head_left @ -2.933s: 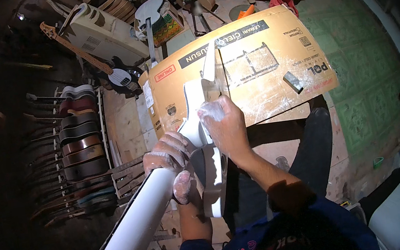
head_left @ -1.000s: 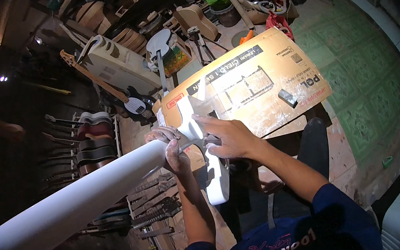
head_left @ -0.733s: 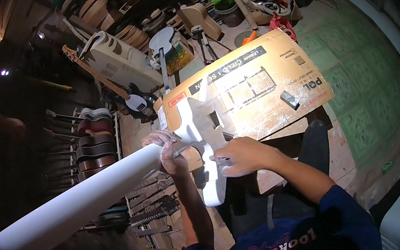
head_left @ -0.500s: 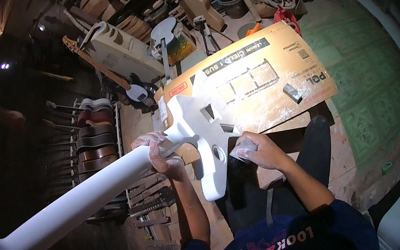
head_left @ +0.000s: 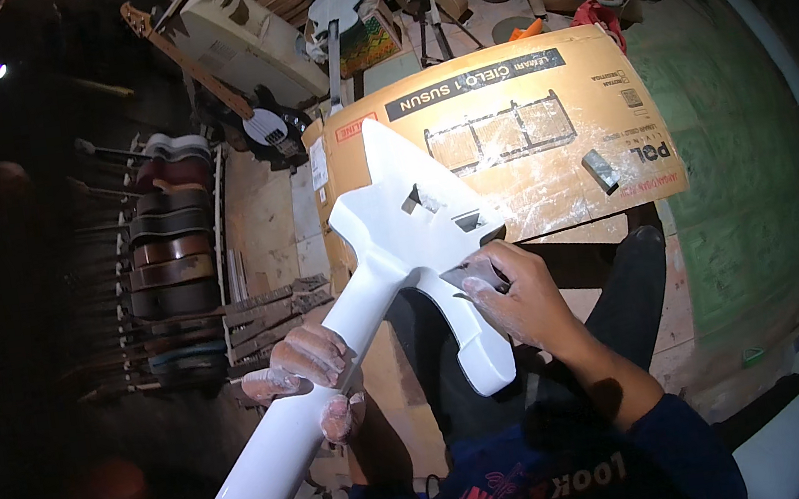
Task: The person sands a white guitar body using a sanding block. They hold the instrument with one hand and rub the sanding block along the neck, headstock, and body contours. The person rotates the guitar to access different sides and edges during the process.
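Observation:
A white electric guitar (head_left: 390, 180) with an angular body and cut-out pockets lies tilted before me, its long neck running toward the lower left. My left hand (head_left: 304, 368) is wrapped round the neck, its fingers coated in pale dust. At the inner curve between the body's pockets and its near horn, my right hand (head_left: 521, 294) presses a grey piece of sandpaper (head_left: 479, 273) against the white surface. The fingers of that hand are pinched on the sheet and partly cover it.
A dusty cardboard sheet (head_left: 511, 174) lies beyond the guitar, with a small dark block (head_left: 599, 173) on it. Several guitars stand in a rack (head_left: 179, 248) at left. Another guitar (head_left: 265, 131) and a pale guitar body (head_left: 338, 10) are farther back. Green tiles (head_left: 737, 165) cover the floor at right.
The guitar has turned, its neck end swinging nearer to me. My left hand has moved down with the neck. My right hand has come up from beside the body onto its inner curve.

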Motion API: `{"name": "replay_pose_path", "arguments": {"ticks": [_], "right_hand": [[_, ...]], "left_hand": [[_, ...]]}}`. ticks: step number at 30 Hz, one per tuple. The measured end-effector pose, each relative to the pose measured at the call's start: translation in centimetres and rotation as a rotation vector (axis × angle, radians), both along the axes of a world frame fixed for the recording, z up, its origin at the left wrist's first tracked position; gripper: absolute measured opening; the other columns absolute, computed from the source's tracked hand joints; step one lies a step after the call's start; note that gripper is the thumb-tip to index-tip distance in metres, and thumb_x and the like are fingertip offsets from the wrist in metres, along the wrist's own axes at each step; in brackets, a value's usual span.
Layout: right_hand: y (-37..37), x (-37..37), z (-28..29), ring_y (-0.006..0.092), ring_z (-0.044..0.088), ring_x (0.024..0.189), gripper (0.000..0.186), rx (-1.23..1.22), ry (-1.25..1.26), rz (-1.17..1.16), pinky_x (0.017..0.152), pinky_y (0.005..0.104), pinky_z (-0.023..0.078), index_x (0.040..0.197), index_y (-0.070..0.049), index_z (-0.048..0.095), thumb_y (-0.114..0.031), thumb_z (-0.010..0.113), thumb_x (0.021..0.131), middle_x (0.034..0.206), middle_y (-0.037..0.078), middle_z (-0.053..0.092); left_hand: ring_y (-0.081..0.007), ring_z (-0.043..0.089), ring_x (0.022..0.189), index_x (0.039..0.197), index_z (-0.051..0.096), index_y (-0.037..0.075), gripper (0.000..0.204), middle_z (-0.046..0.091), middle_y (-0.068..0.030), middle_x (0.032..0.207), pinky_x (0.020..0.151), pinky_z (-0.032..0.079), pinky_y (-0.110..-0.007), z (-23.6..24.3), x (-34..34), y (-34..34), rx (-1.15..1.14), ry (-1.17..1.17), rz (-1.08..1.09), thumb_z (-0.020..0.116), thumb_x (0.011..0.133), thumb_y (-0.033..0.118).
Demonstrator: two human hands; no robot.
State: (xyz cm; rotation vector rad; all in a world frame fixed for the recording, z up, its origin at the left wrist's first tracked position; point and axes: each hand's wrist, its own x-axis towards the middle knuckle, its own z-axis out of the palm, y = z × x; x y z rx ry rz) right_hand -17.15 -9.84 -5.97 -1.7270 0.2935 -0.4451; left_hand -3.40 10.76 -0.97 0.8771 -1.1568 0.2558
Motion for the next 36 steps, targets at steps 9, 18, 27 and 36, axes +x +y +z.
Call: {"name": "replay_pose_path", "arguments": {"ticks": [9,18,27,36], "right_hand": [[4.8,2.4,-1.2,0.0228,0.066,0.075,0.021,0.151,0.065,-0.085,0.069,0.0330,0.051,0.101,0.003,0.062,-0.008,0.067,0.084,0.084,0.017,0.066],[5.3,2.9,0.5,0.0299,0.061,0.081,0.032,-0.392,-0.106,0.047,0.073,0.0367,0.051,0.113,-0.002,0.066,0.000,0.068,0.082,0.089,0.014,0.059],[5.5,4.1,0.0,0.0287,0.059,0.081,0.033,-0.337,-0.108,0.091,0.072,0.0361,0.050,0.114,-0.004,0.067,0.003,0.067,0.081,0.088,0.013,0.057],[5.9,4.1,0.1,0.0270,0.056,0.079,0.031,-0.389,-0.119,0.070,0.068,0.0349,0.049,0.113,-0.003,0.066,0.002,0.066,0.083,0.085,0.012,0.054]], "left_hand": [[-0.0159,0.053,0.065,0.092,0.039,0.013,0.035,0.049,-0.0040,0.071,0.065,0.040,-0.032,1.1,-2.1,-0.4,-0.231,0.244,0.230,0.064,0.070,0.025],[-0.0149,0.054,0.065,0.092,0.039,0.013,0.036,0.050,-0.0026,0.071,0.065,0.040,-0.031,1.8,-3.9,-0.4,-0.080,0.088,0.139,0.066,0.070,0.024],[-0.0139,0.055,0.065,0.092,0.039,0.014,0.037,0.051,-0.0012,0.072,0.065,0.039,-0.030,-0.1,-3.7,-0.5,-0.059,0.056,0.114,0.067,0.070,0.022],[-0.0130,0.053,0.066,0.091,0.039,0.015,0.038,0.052,-0.0006,0.074,0.064,0.037,-0.031,0.7,-3.3,-0.9,0.001,0.042,0.098,0.070,0.070,0.021]]}}
